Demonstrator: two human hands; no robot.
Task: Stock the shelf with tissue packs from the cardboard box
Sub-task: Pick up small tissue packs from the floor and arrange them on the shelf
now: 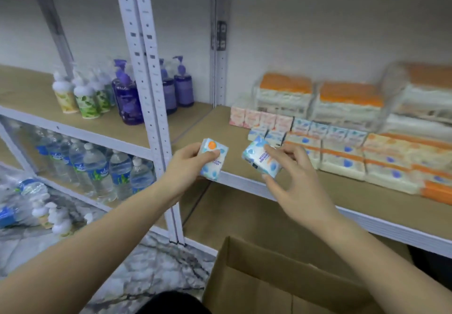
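My left hand (186, 166) grips a small blue-and-white tissue pack (214, 164) with an orange dot, held at the shelf's front edge. My right hand (293, 181) pinches a second blue-and-white tissue pack (260, 158) tilted just above the brown shelf board (212, 127). Rows of small pink packs (259, 118) and blue packs (327, 130) stand further back on the shelf. The open cardboard box (269, 277) sits on the floor below my hands; its inside is hidden from this angle.
Large orange-topped tissue bundles (347, 100) fill the shelf's back and right. A white metal upright (151, 93) divides off the left bay with purple soap bottles (127, 95) and water bottles (97, 169) below. Marble floor (146, 264) lies at the lower left.
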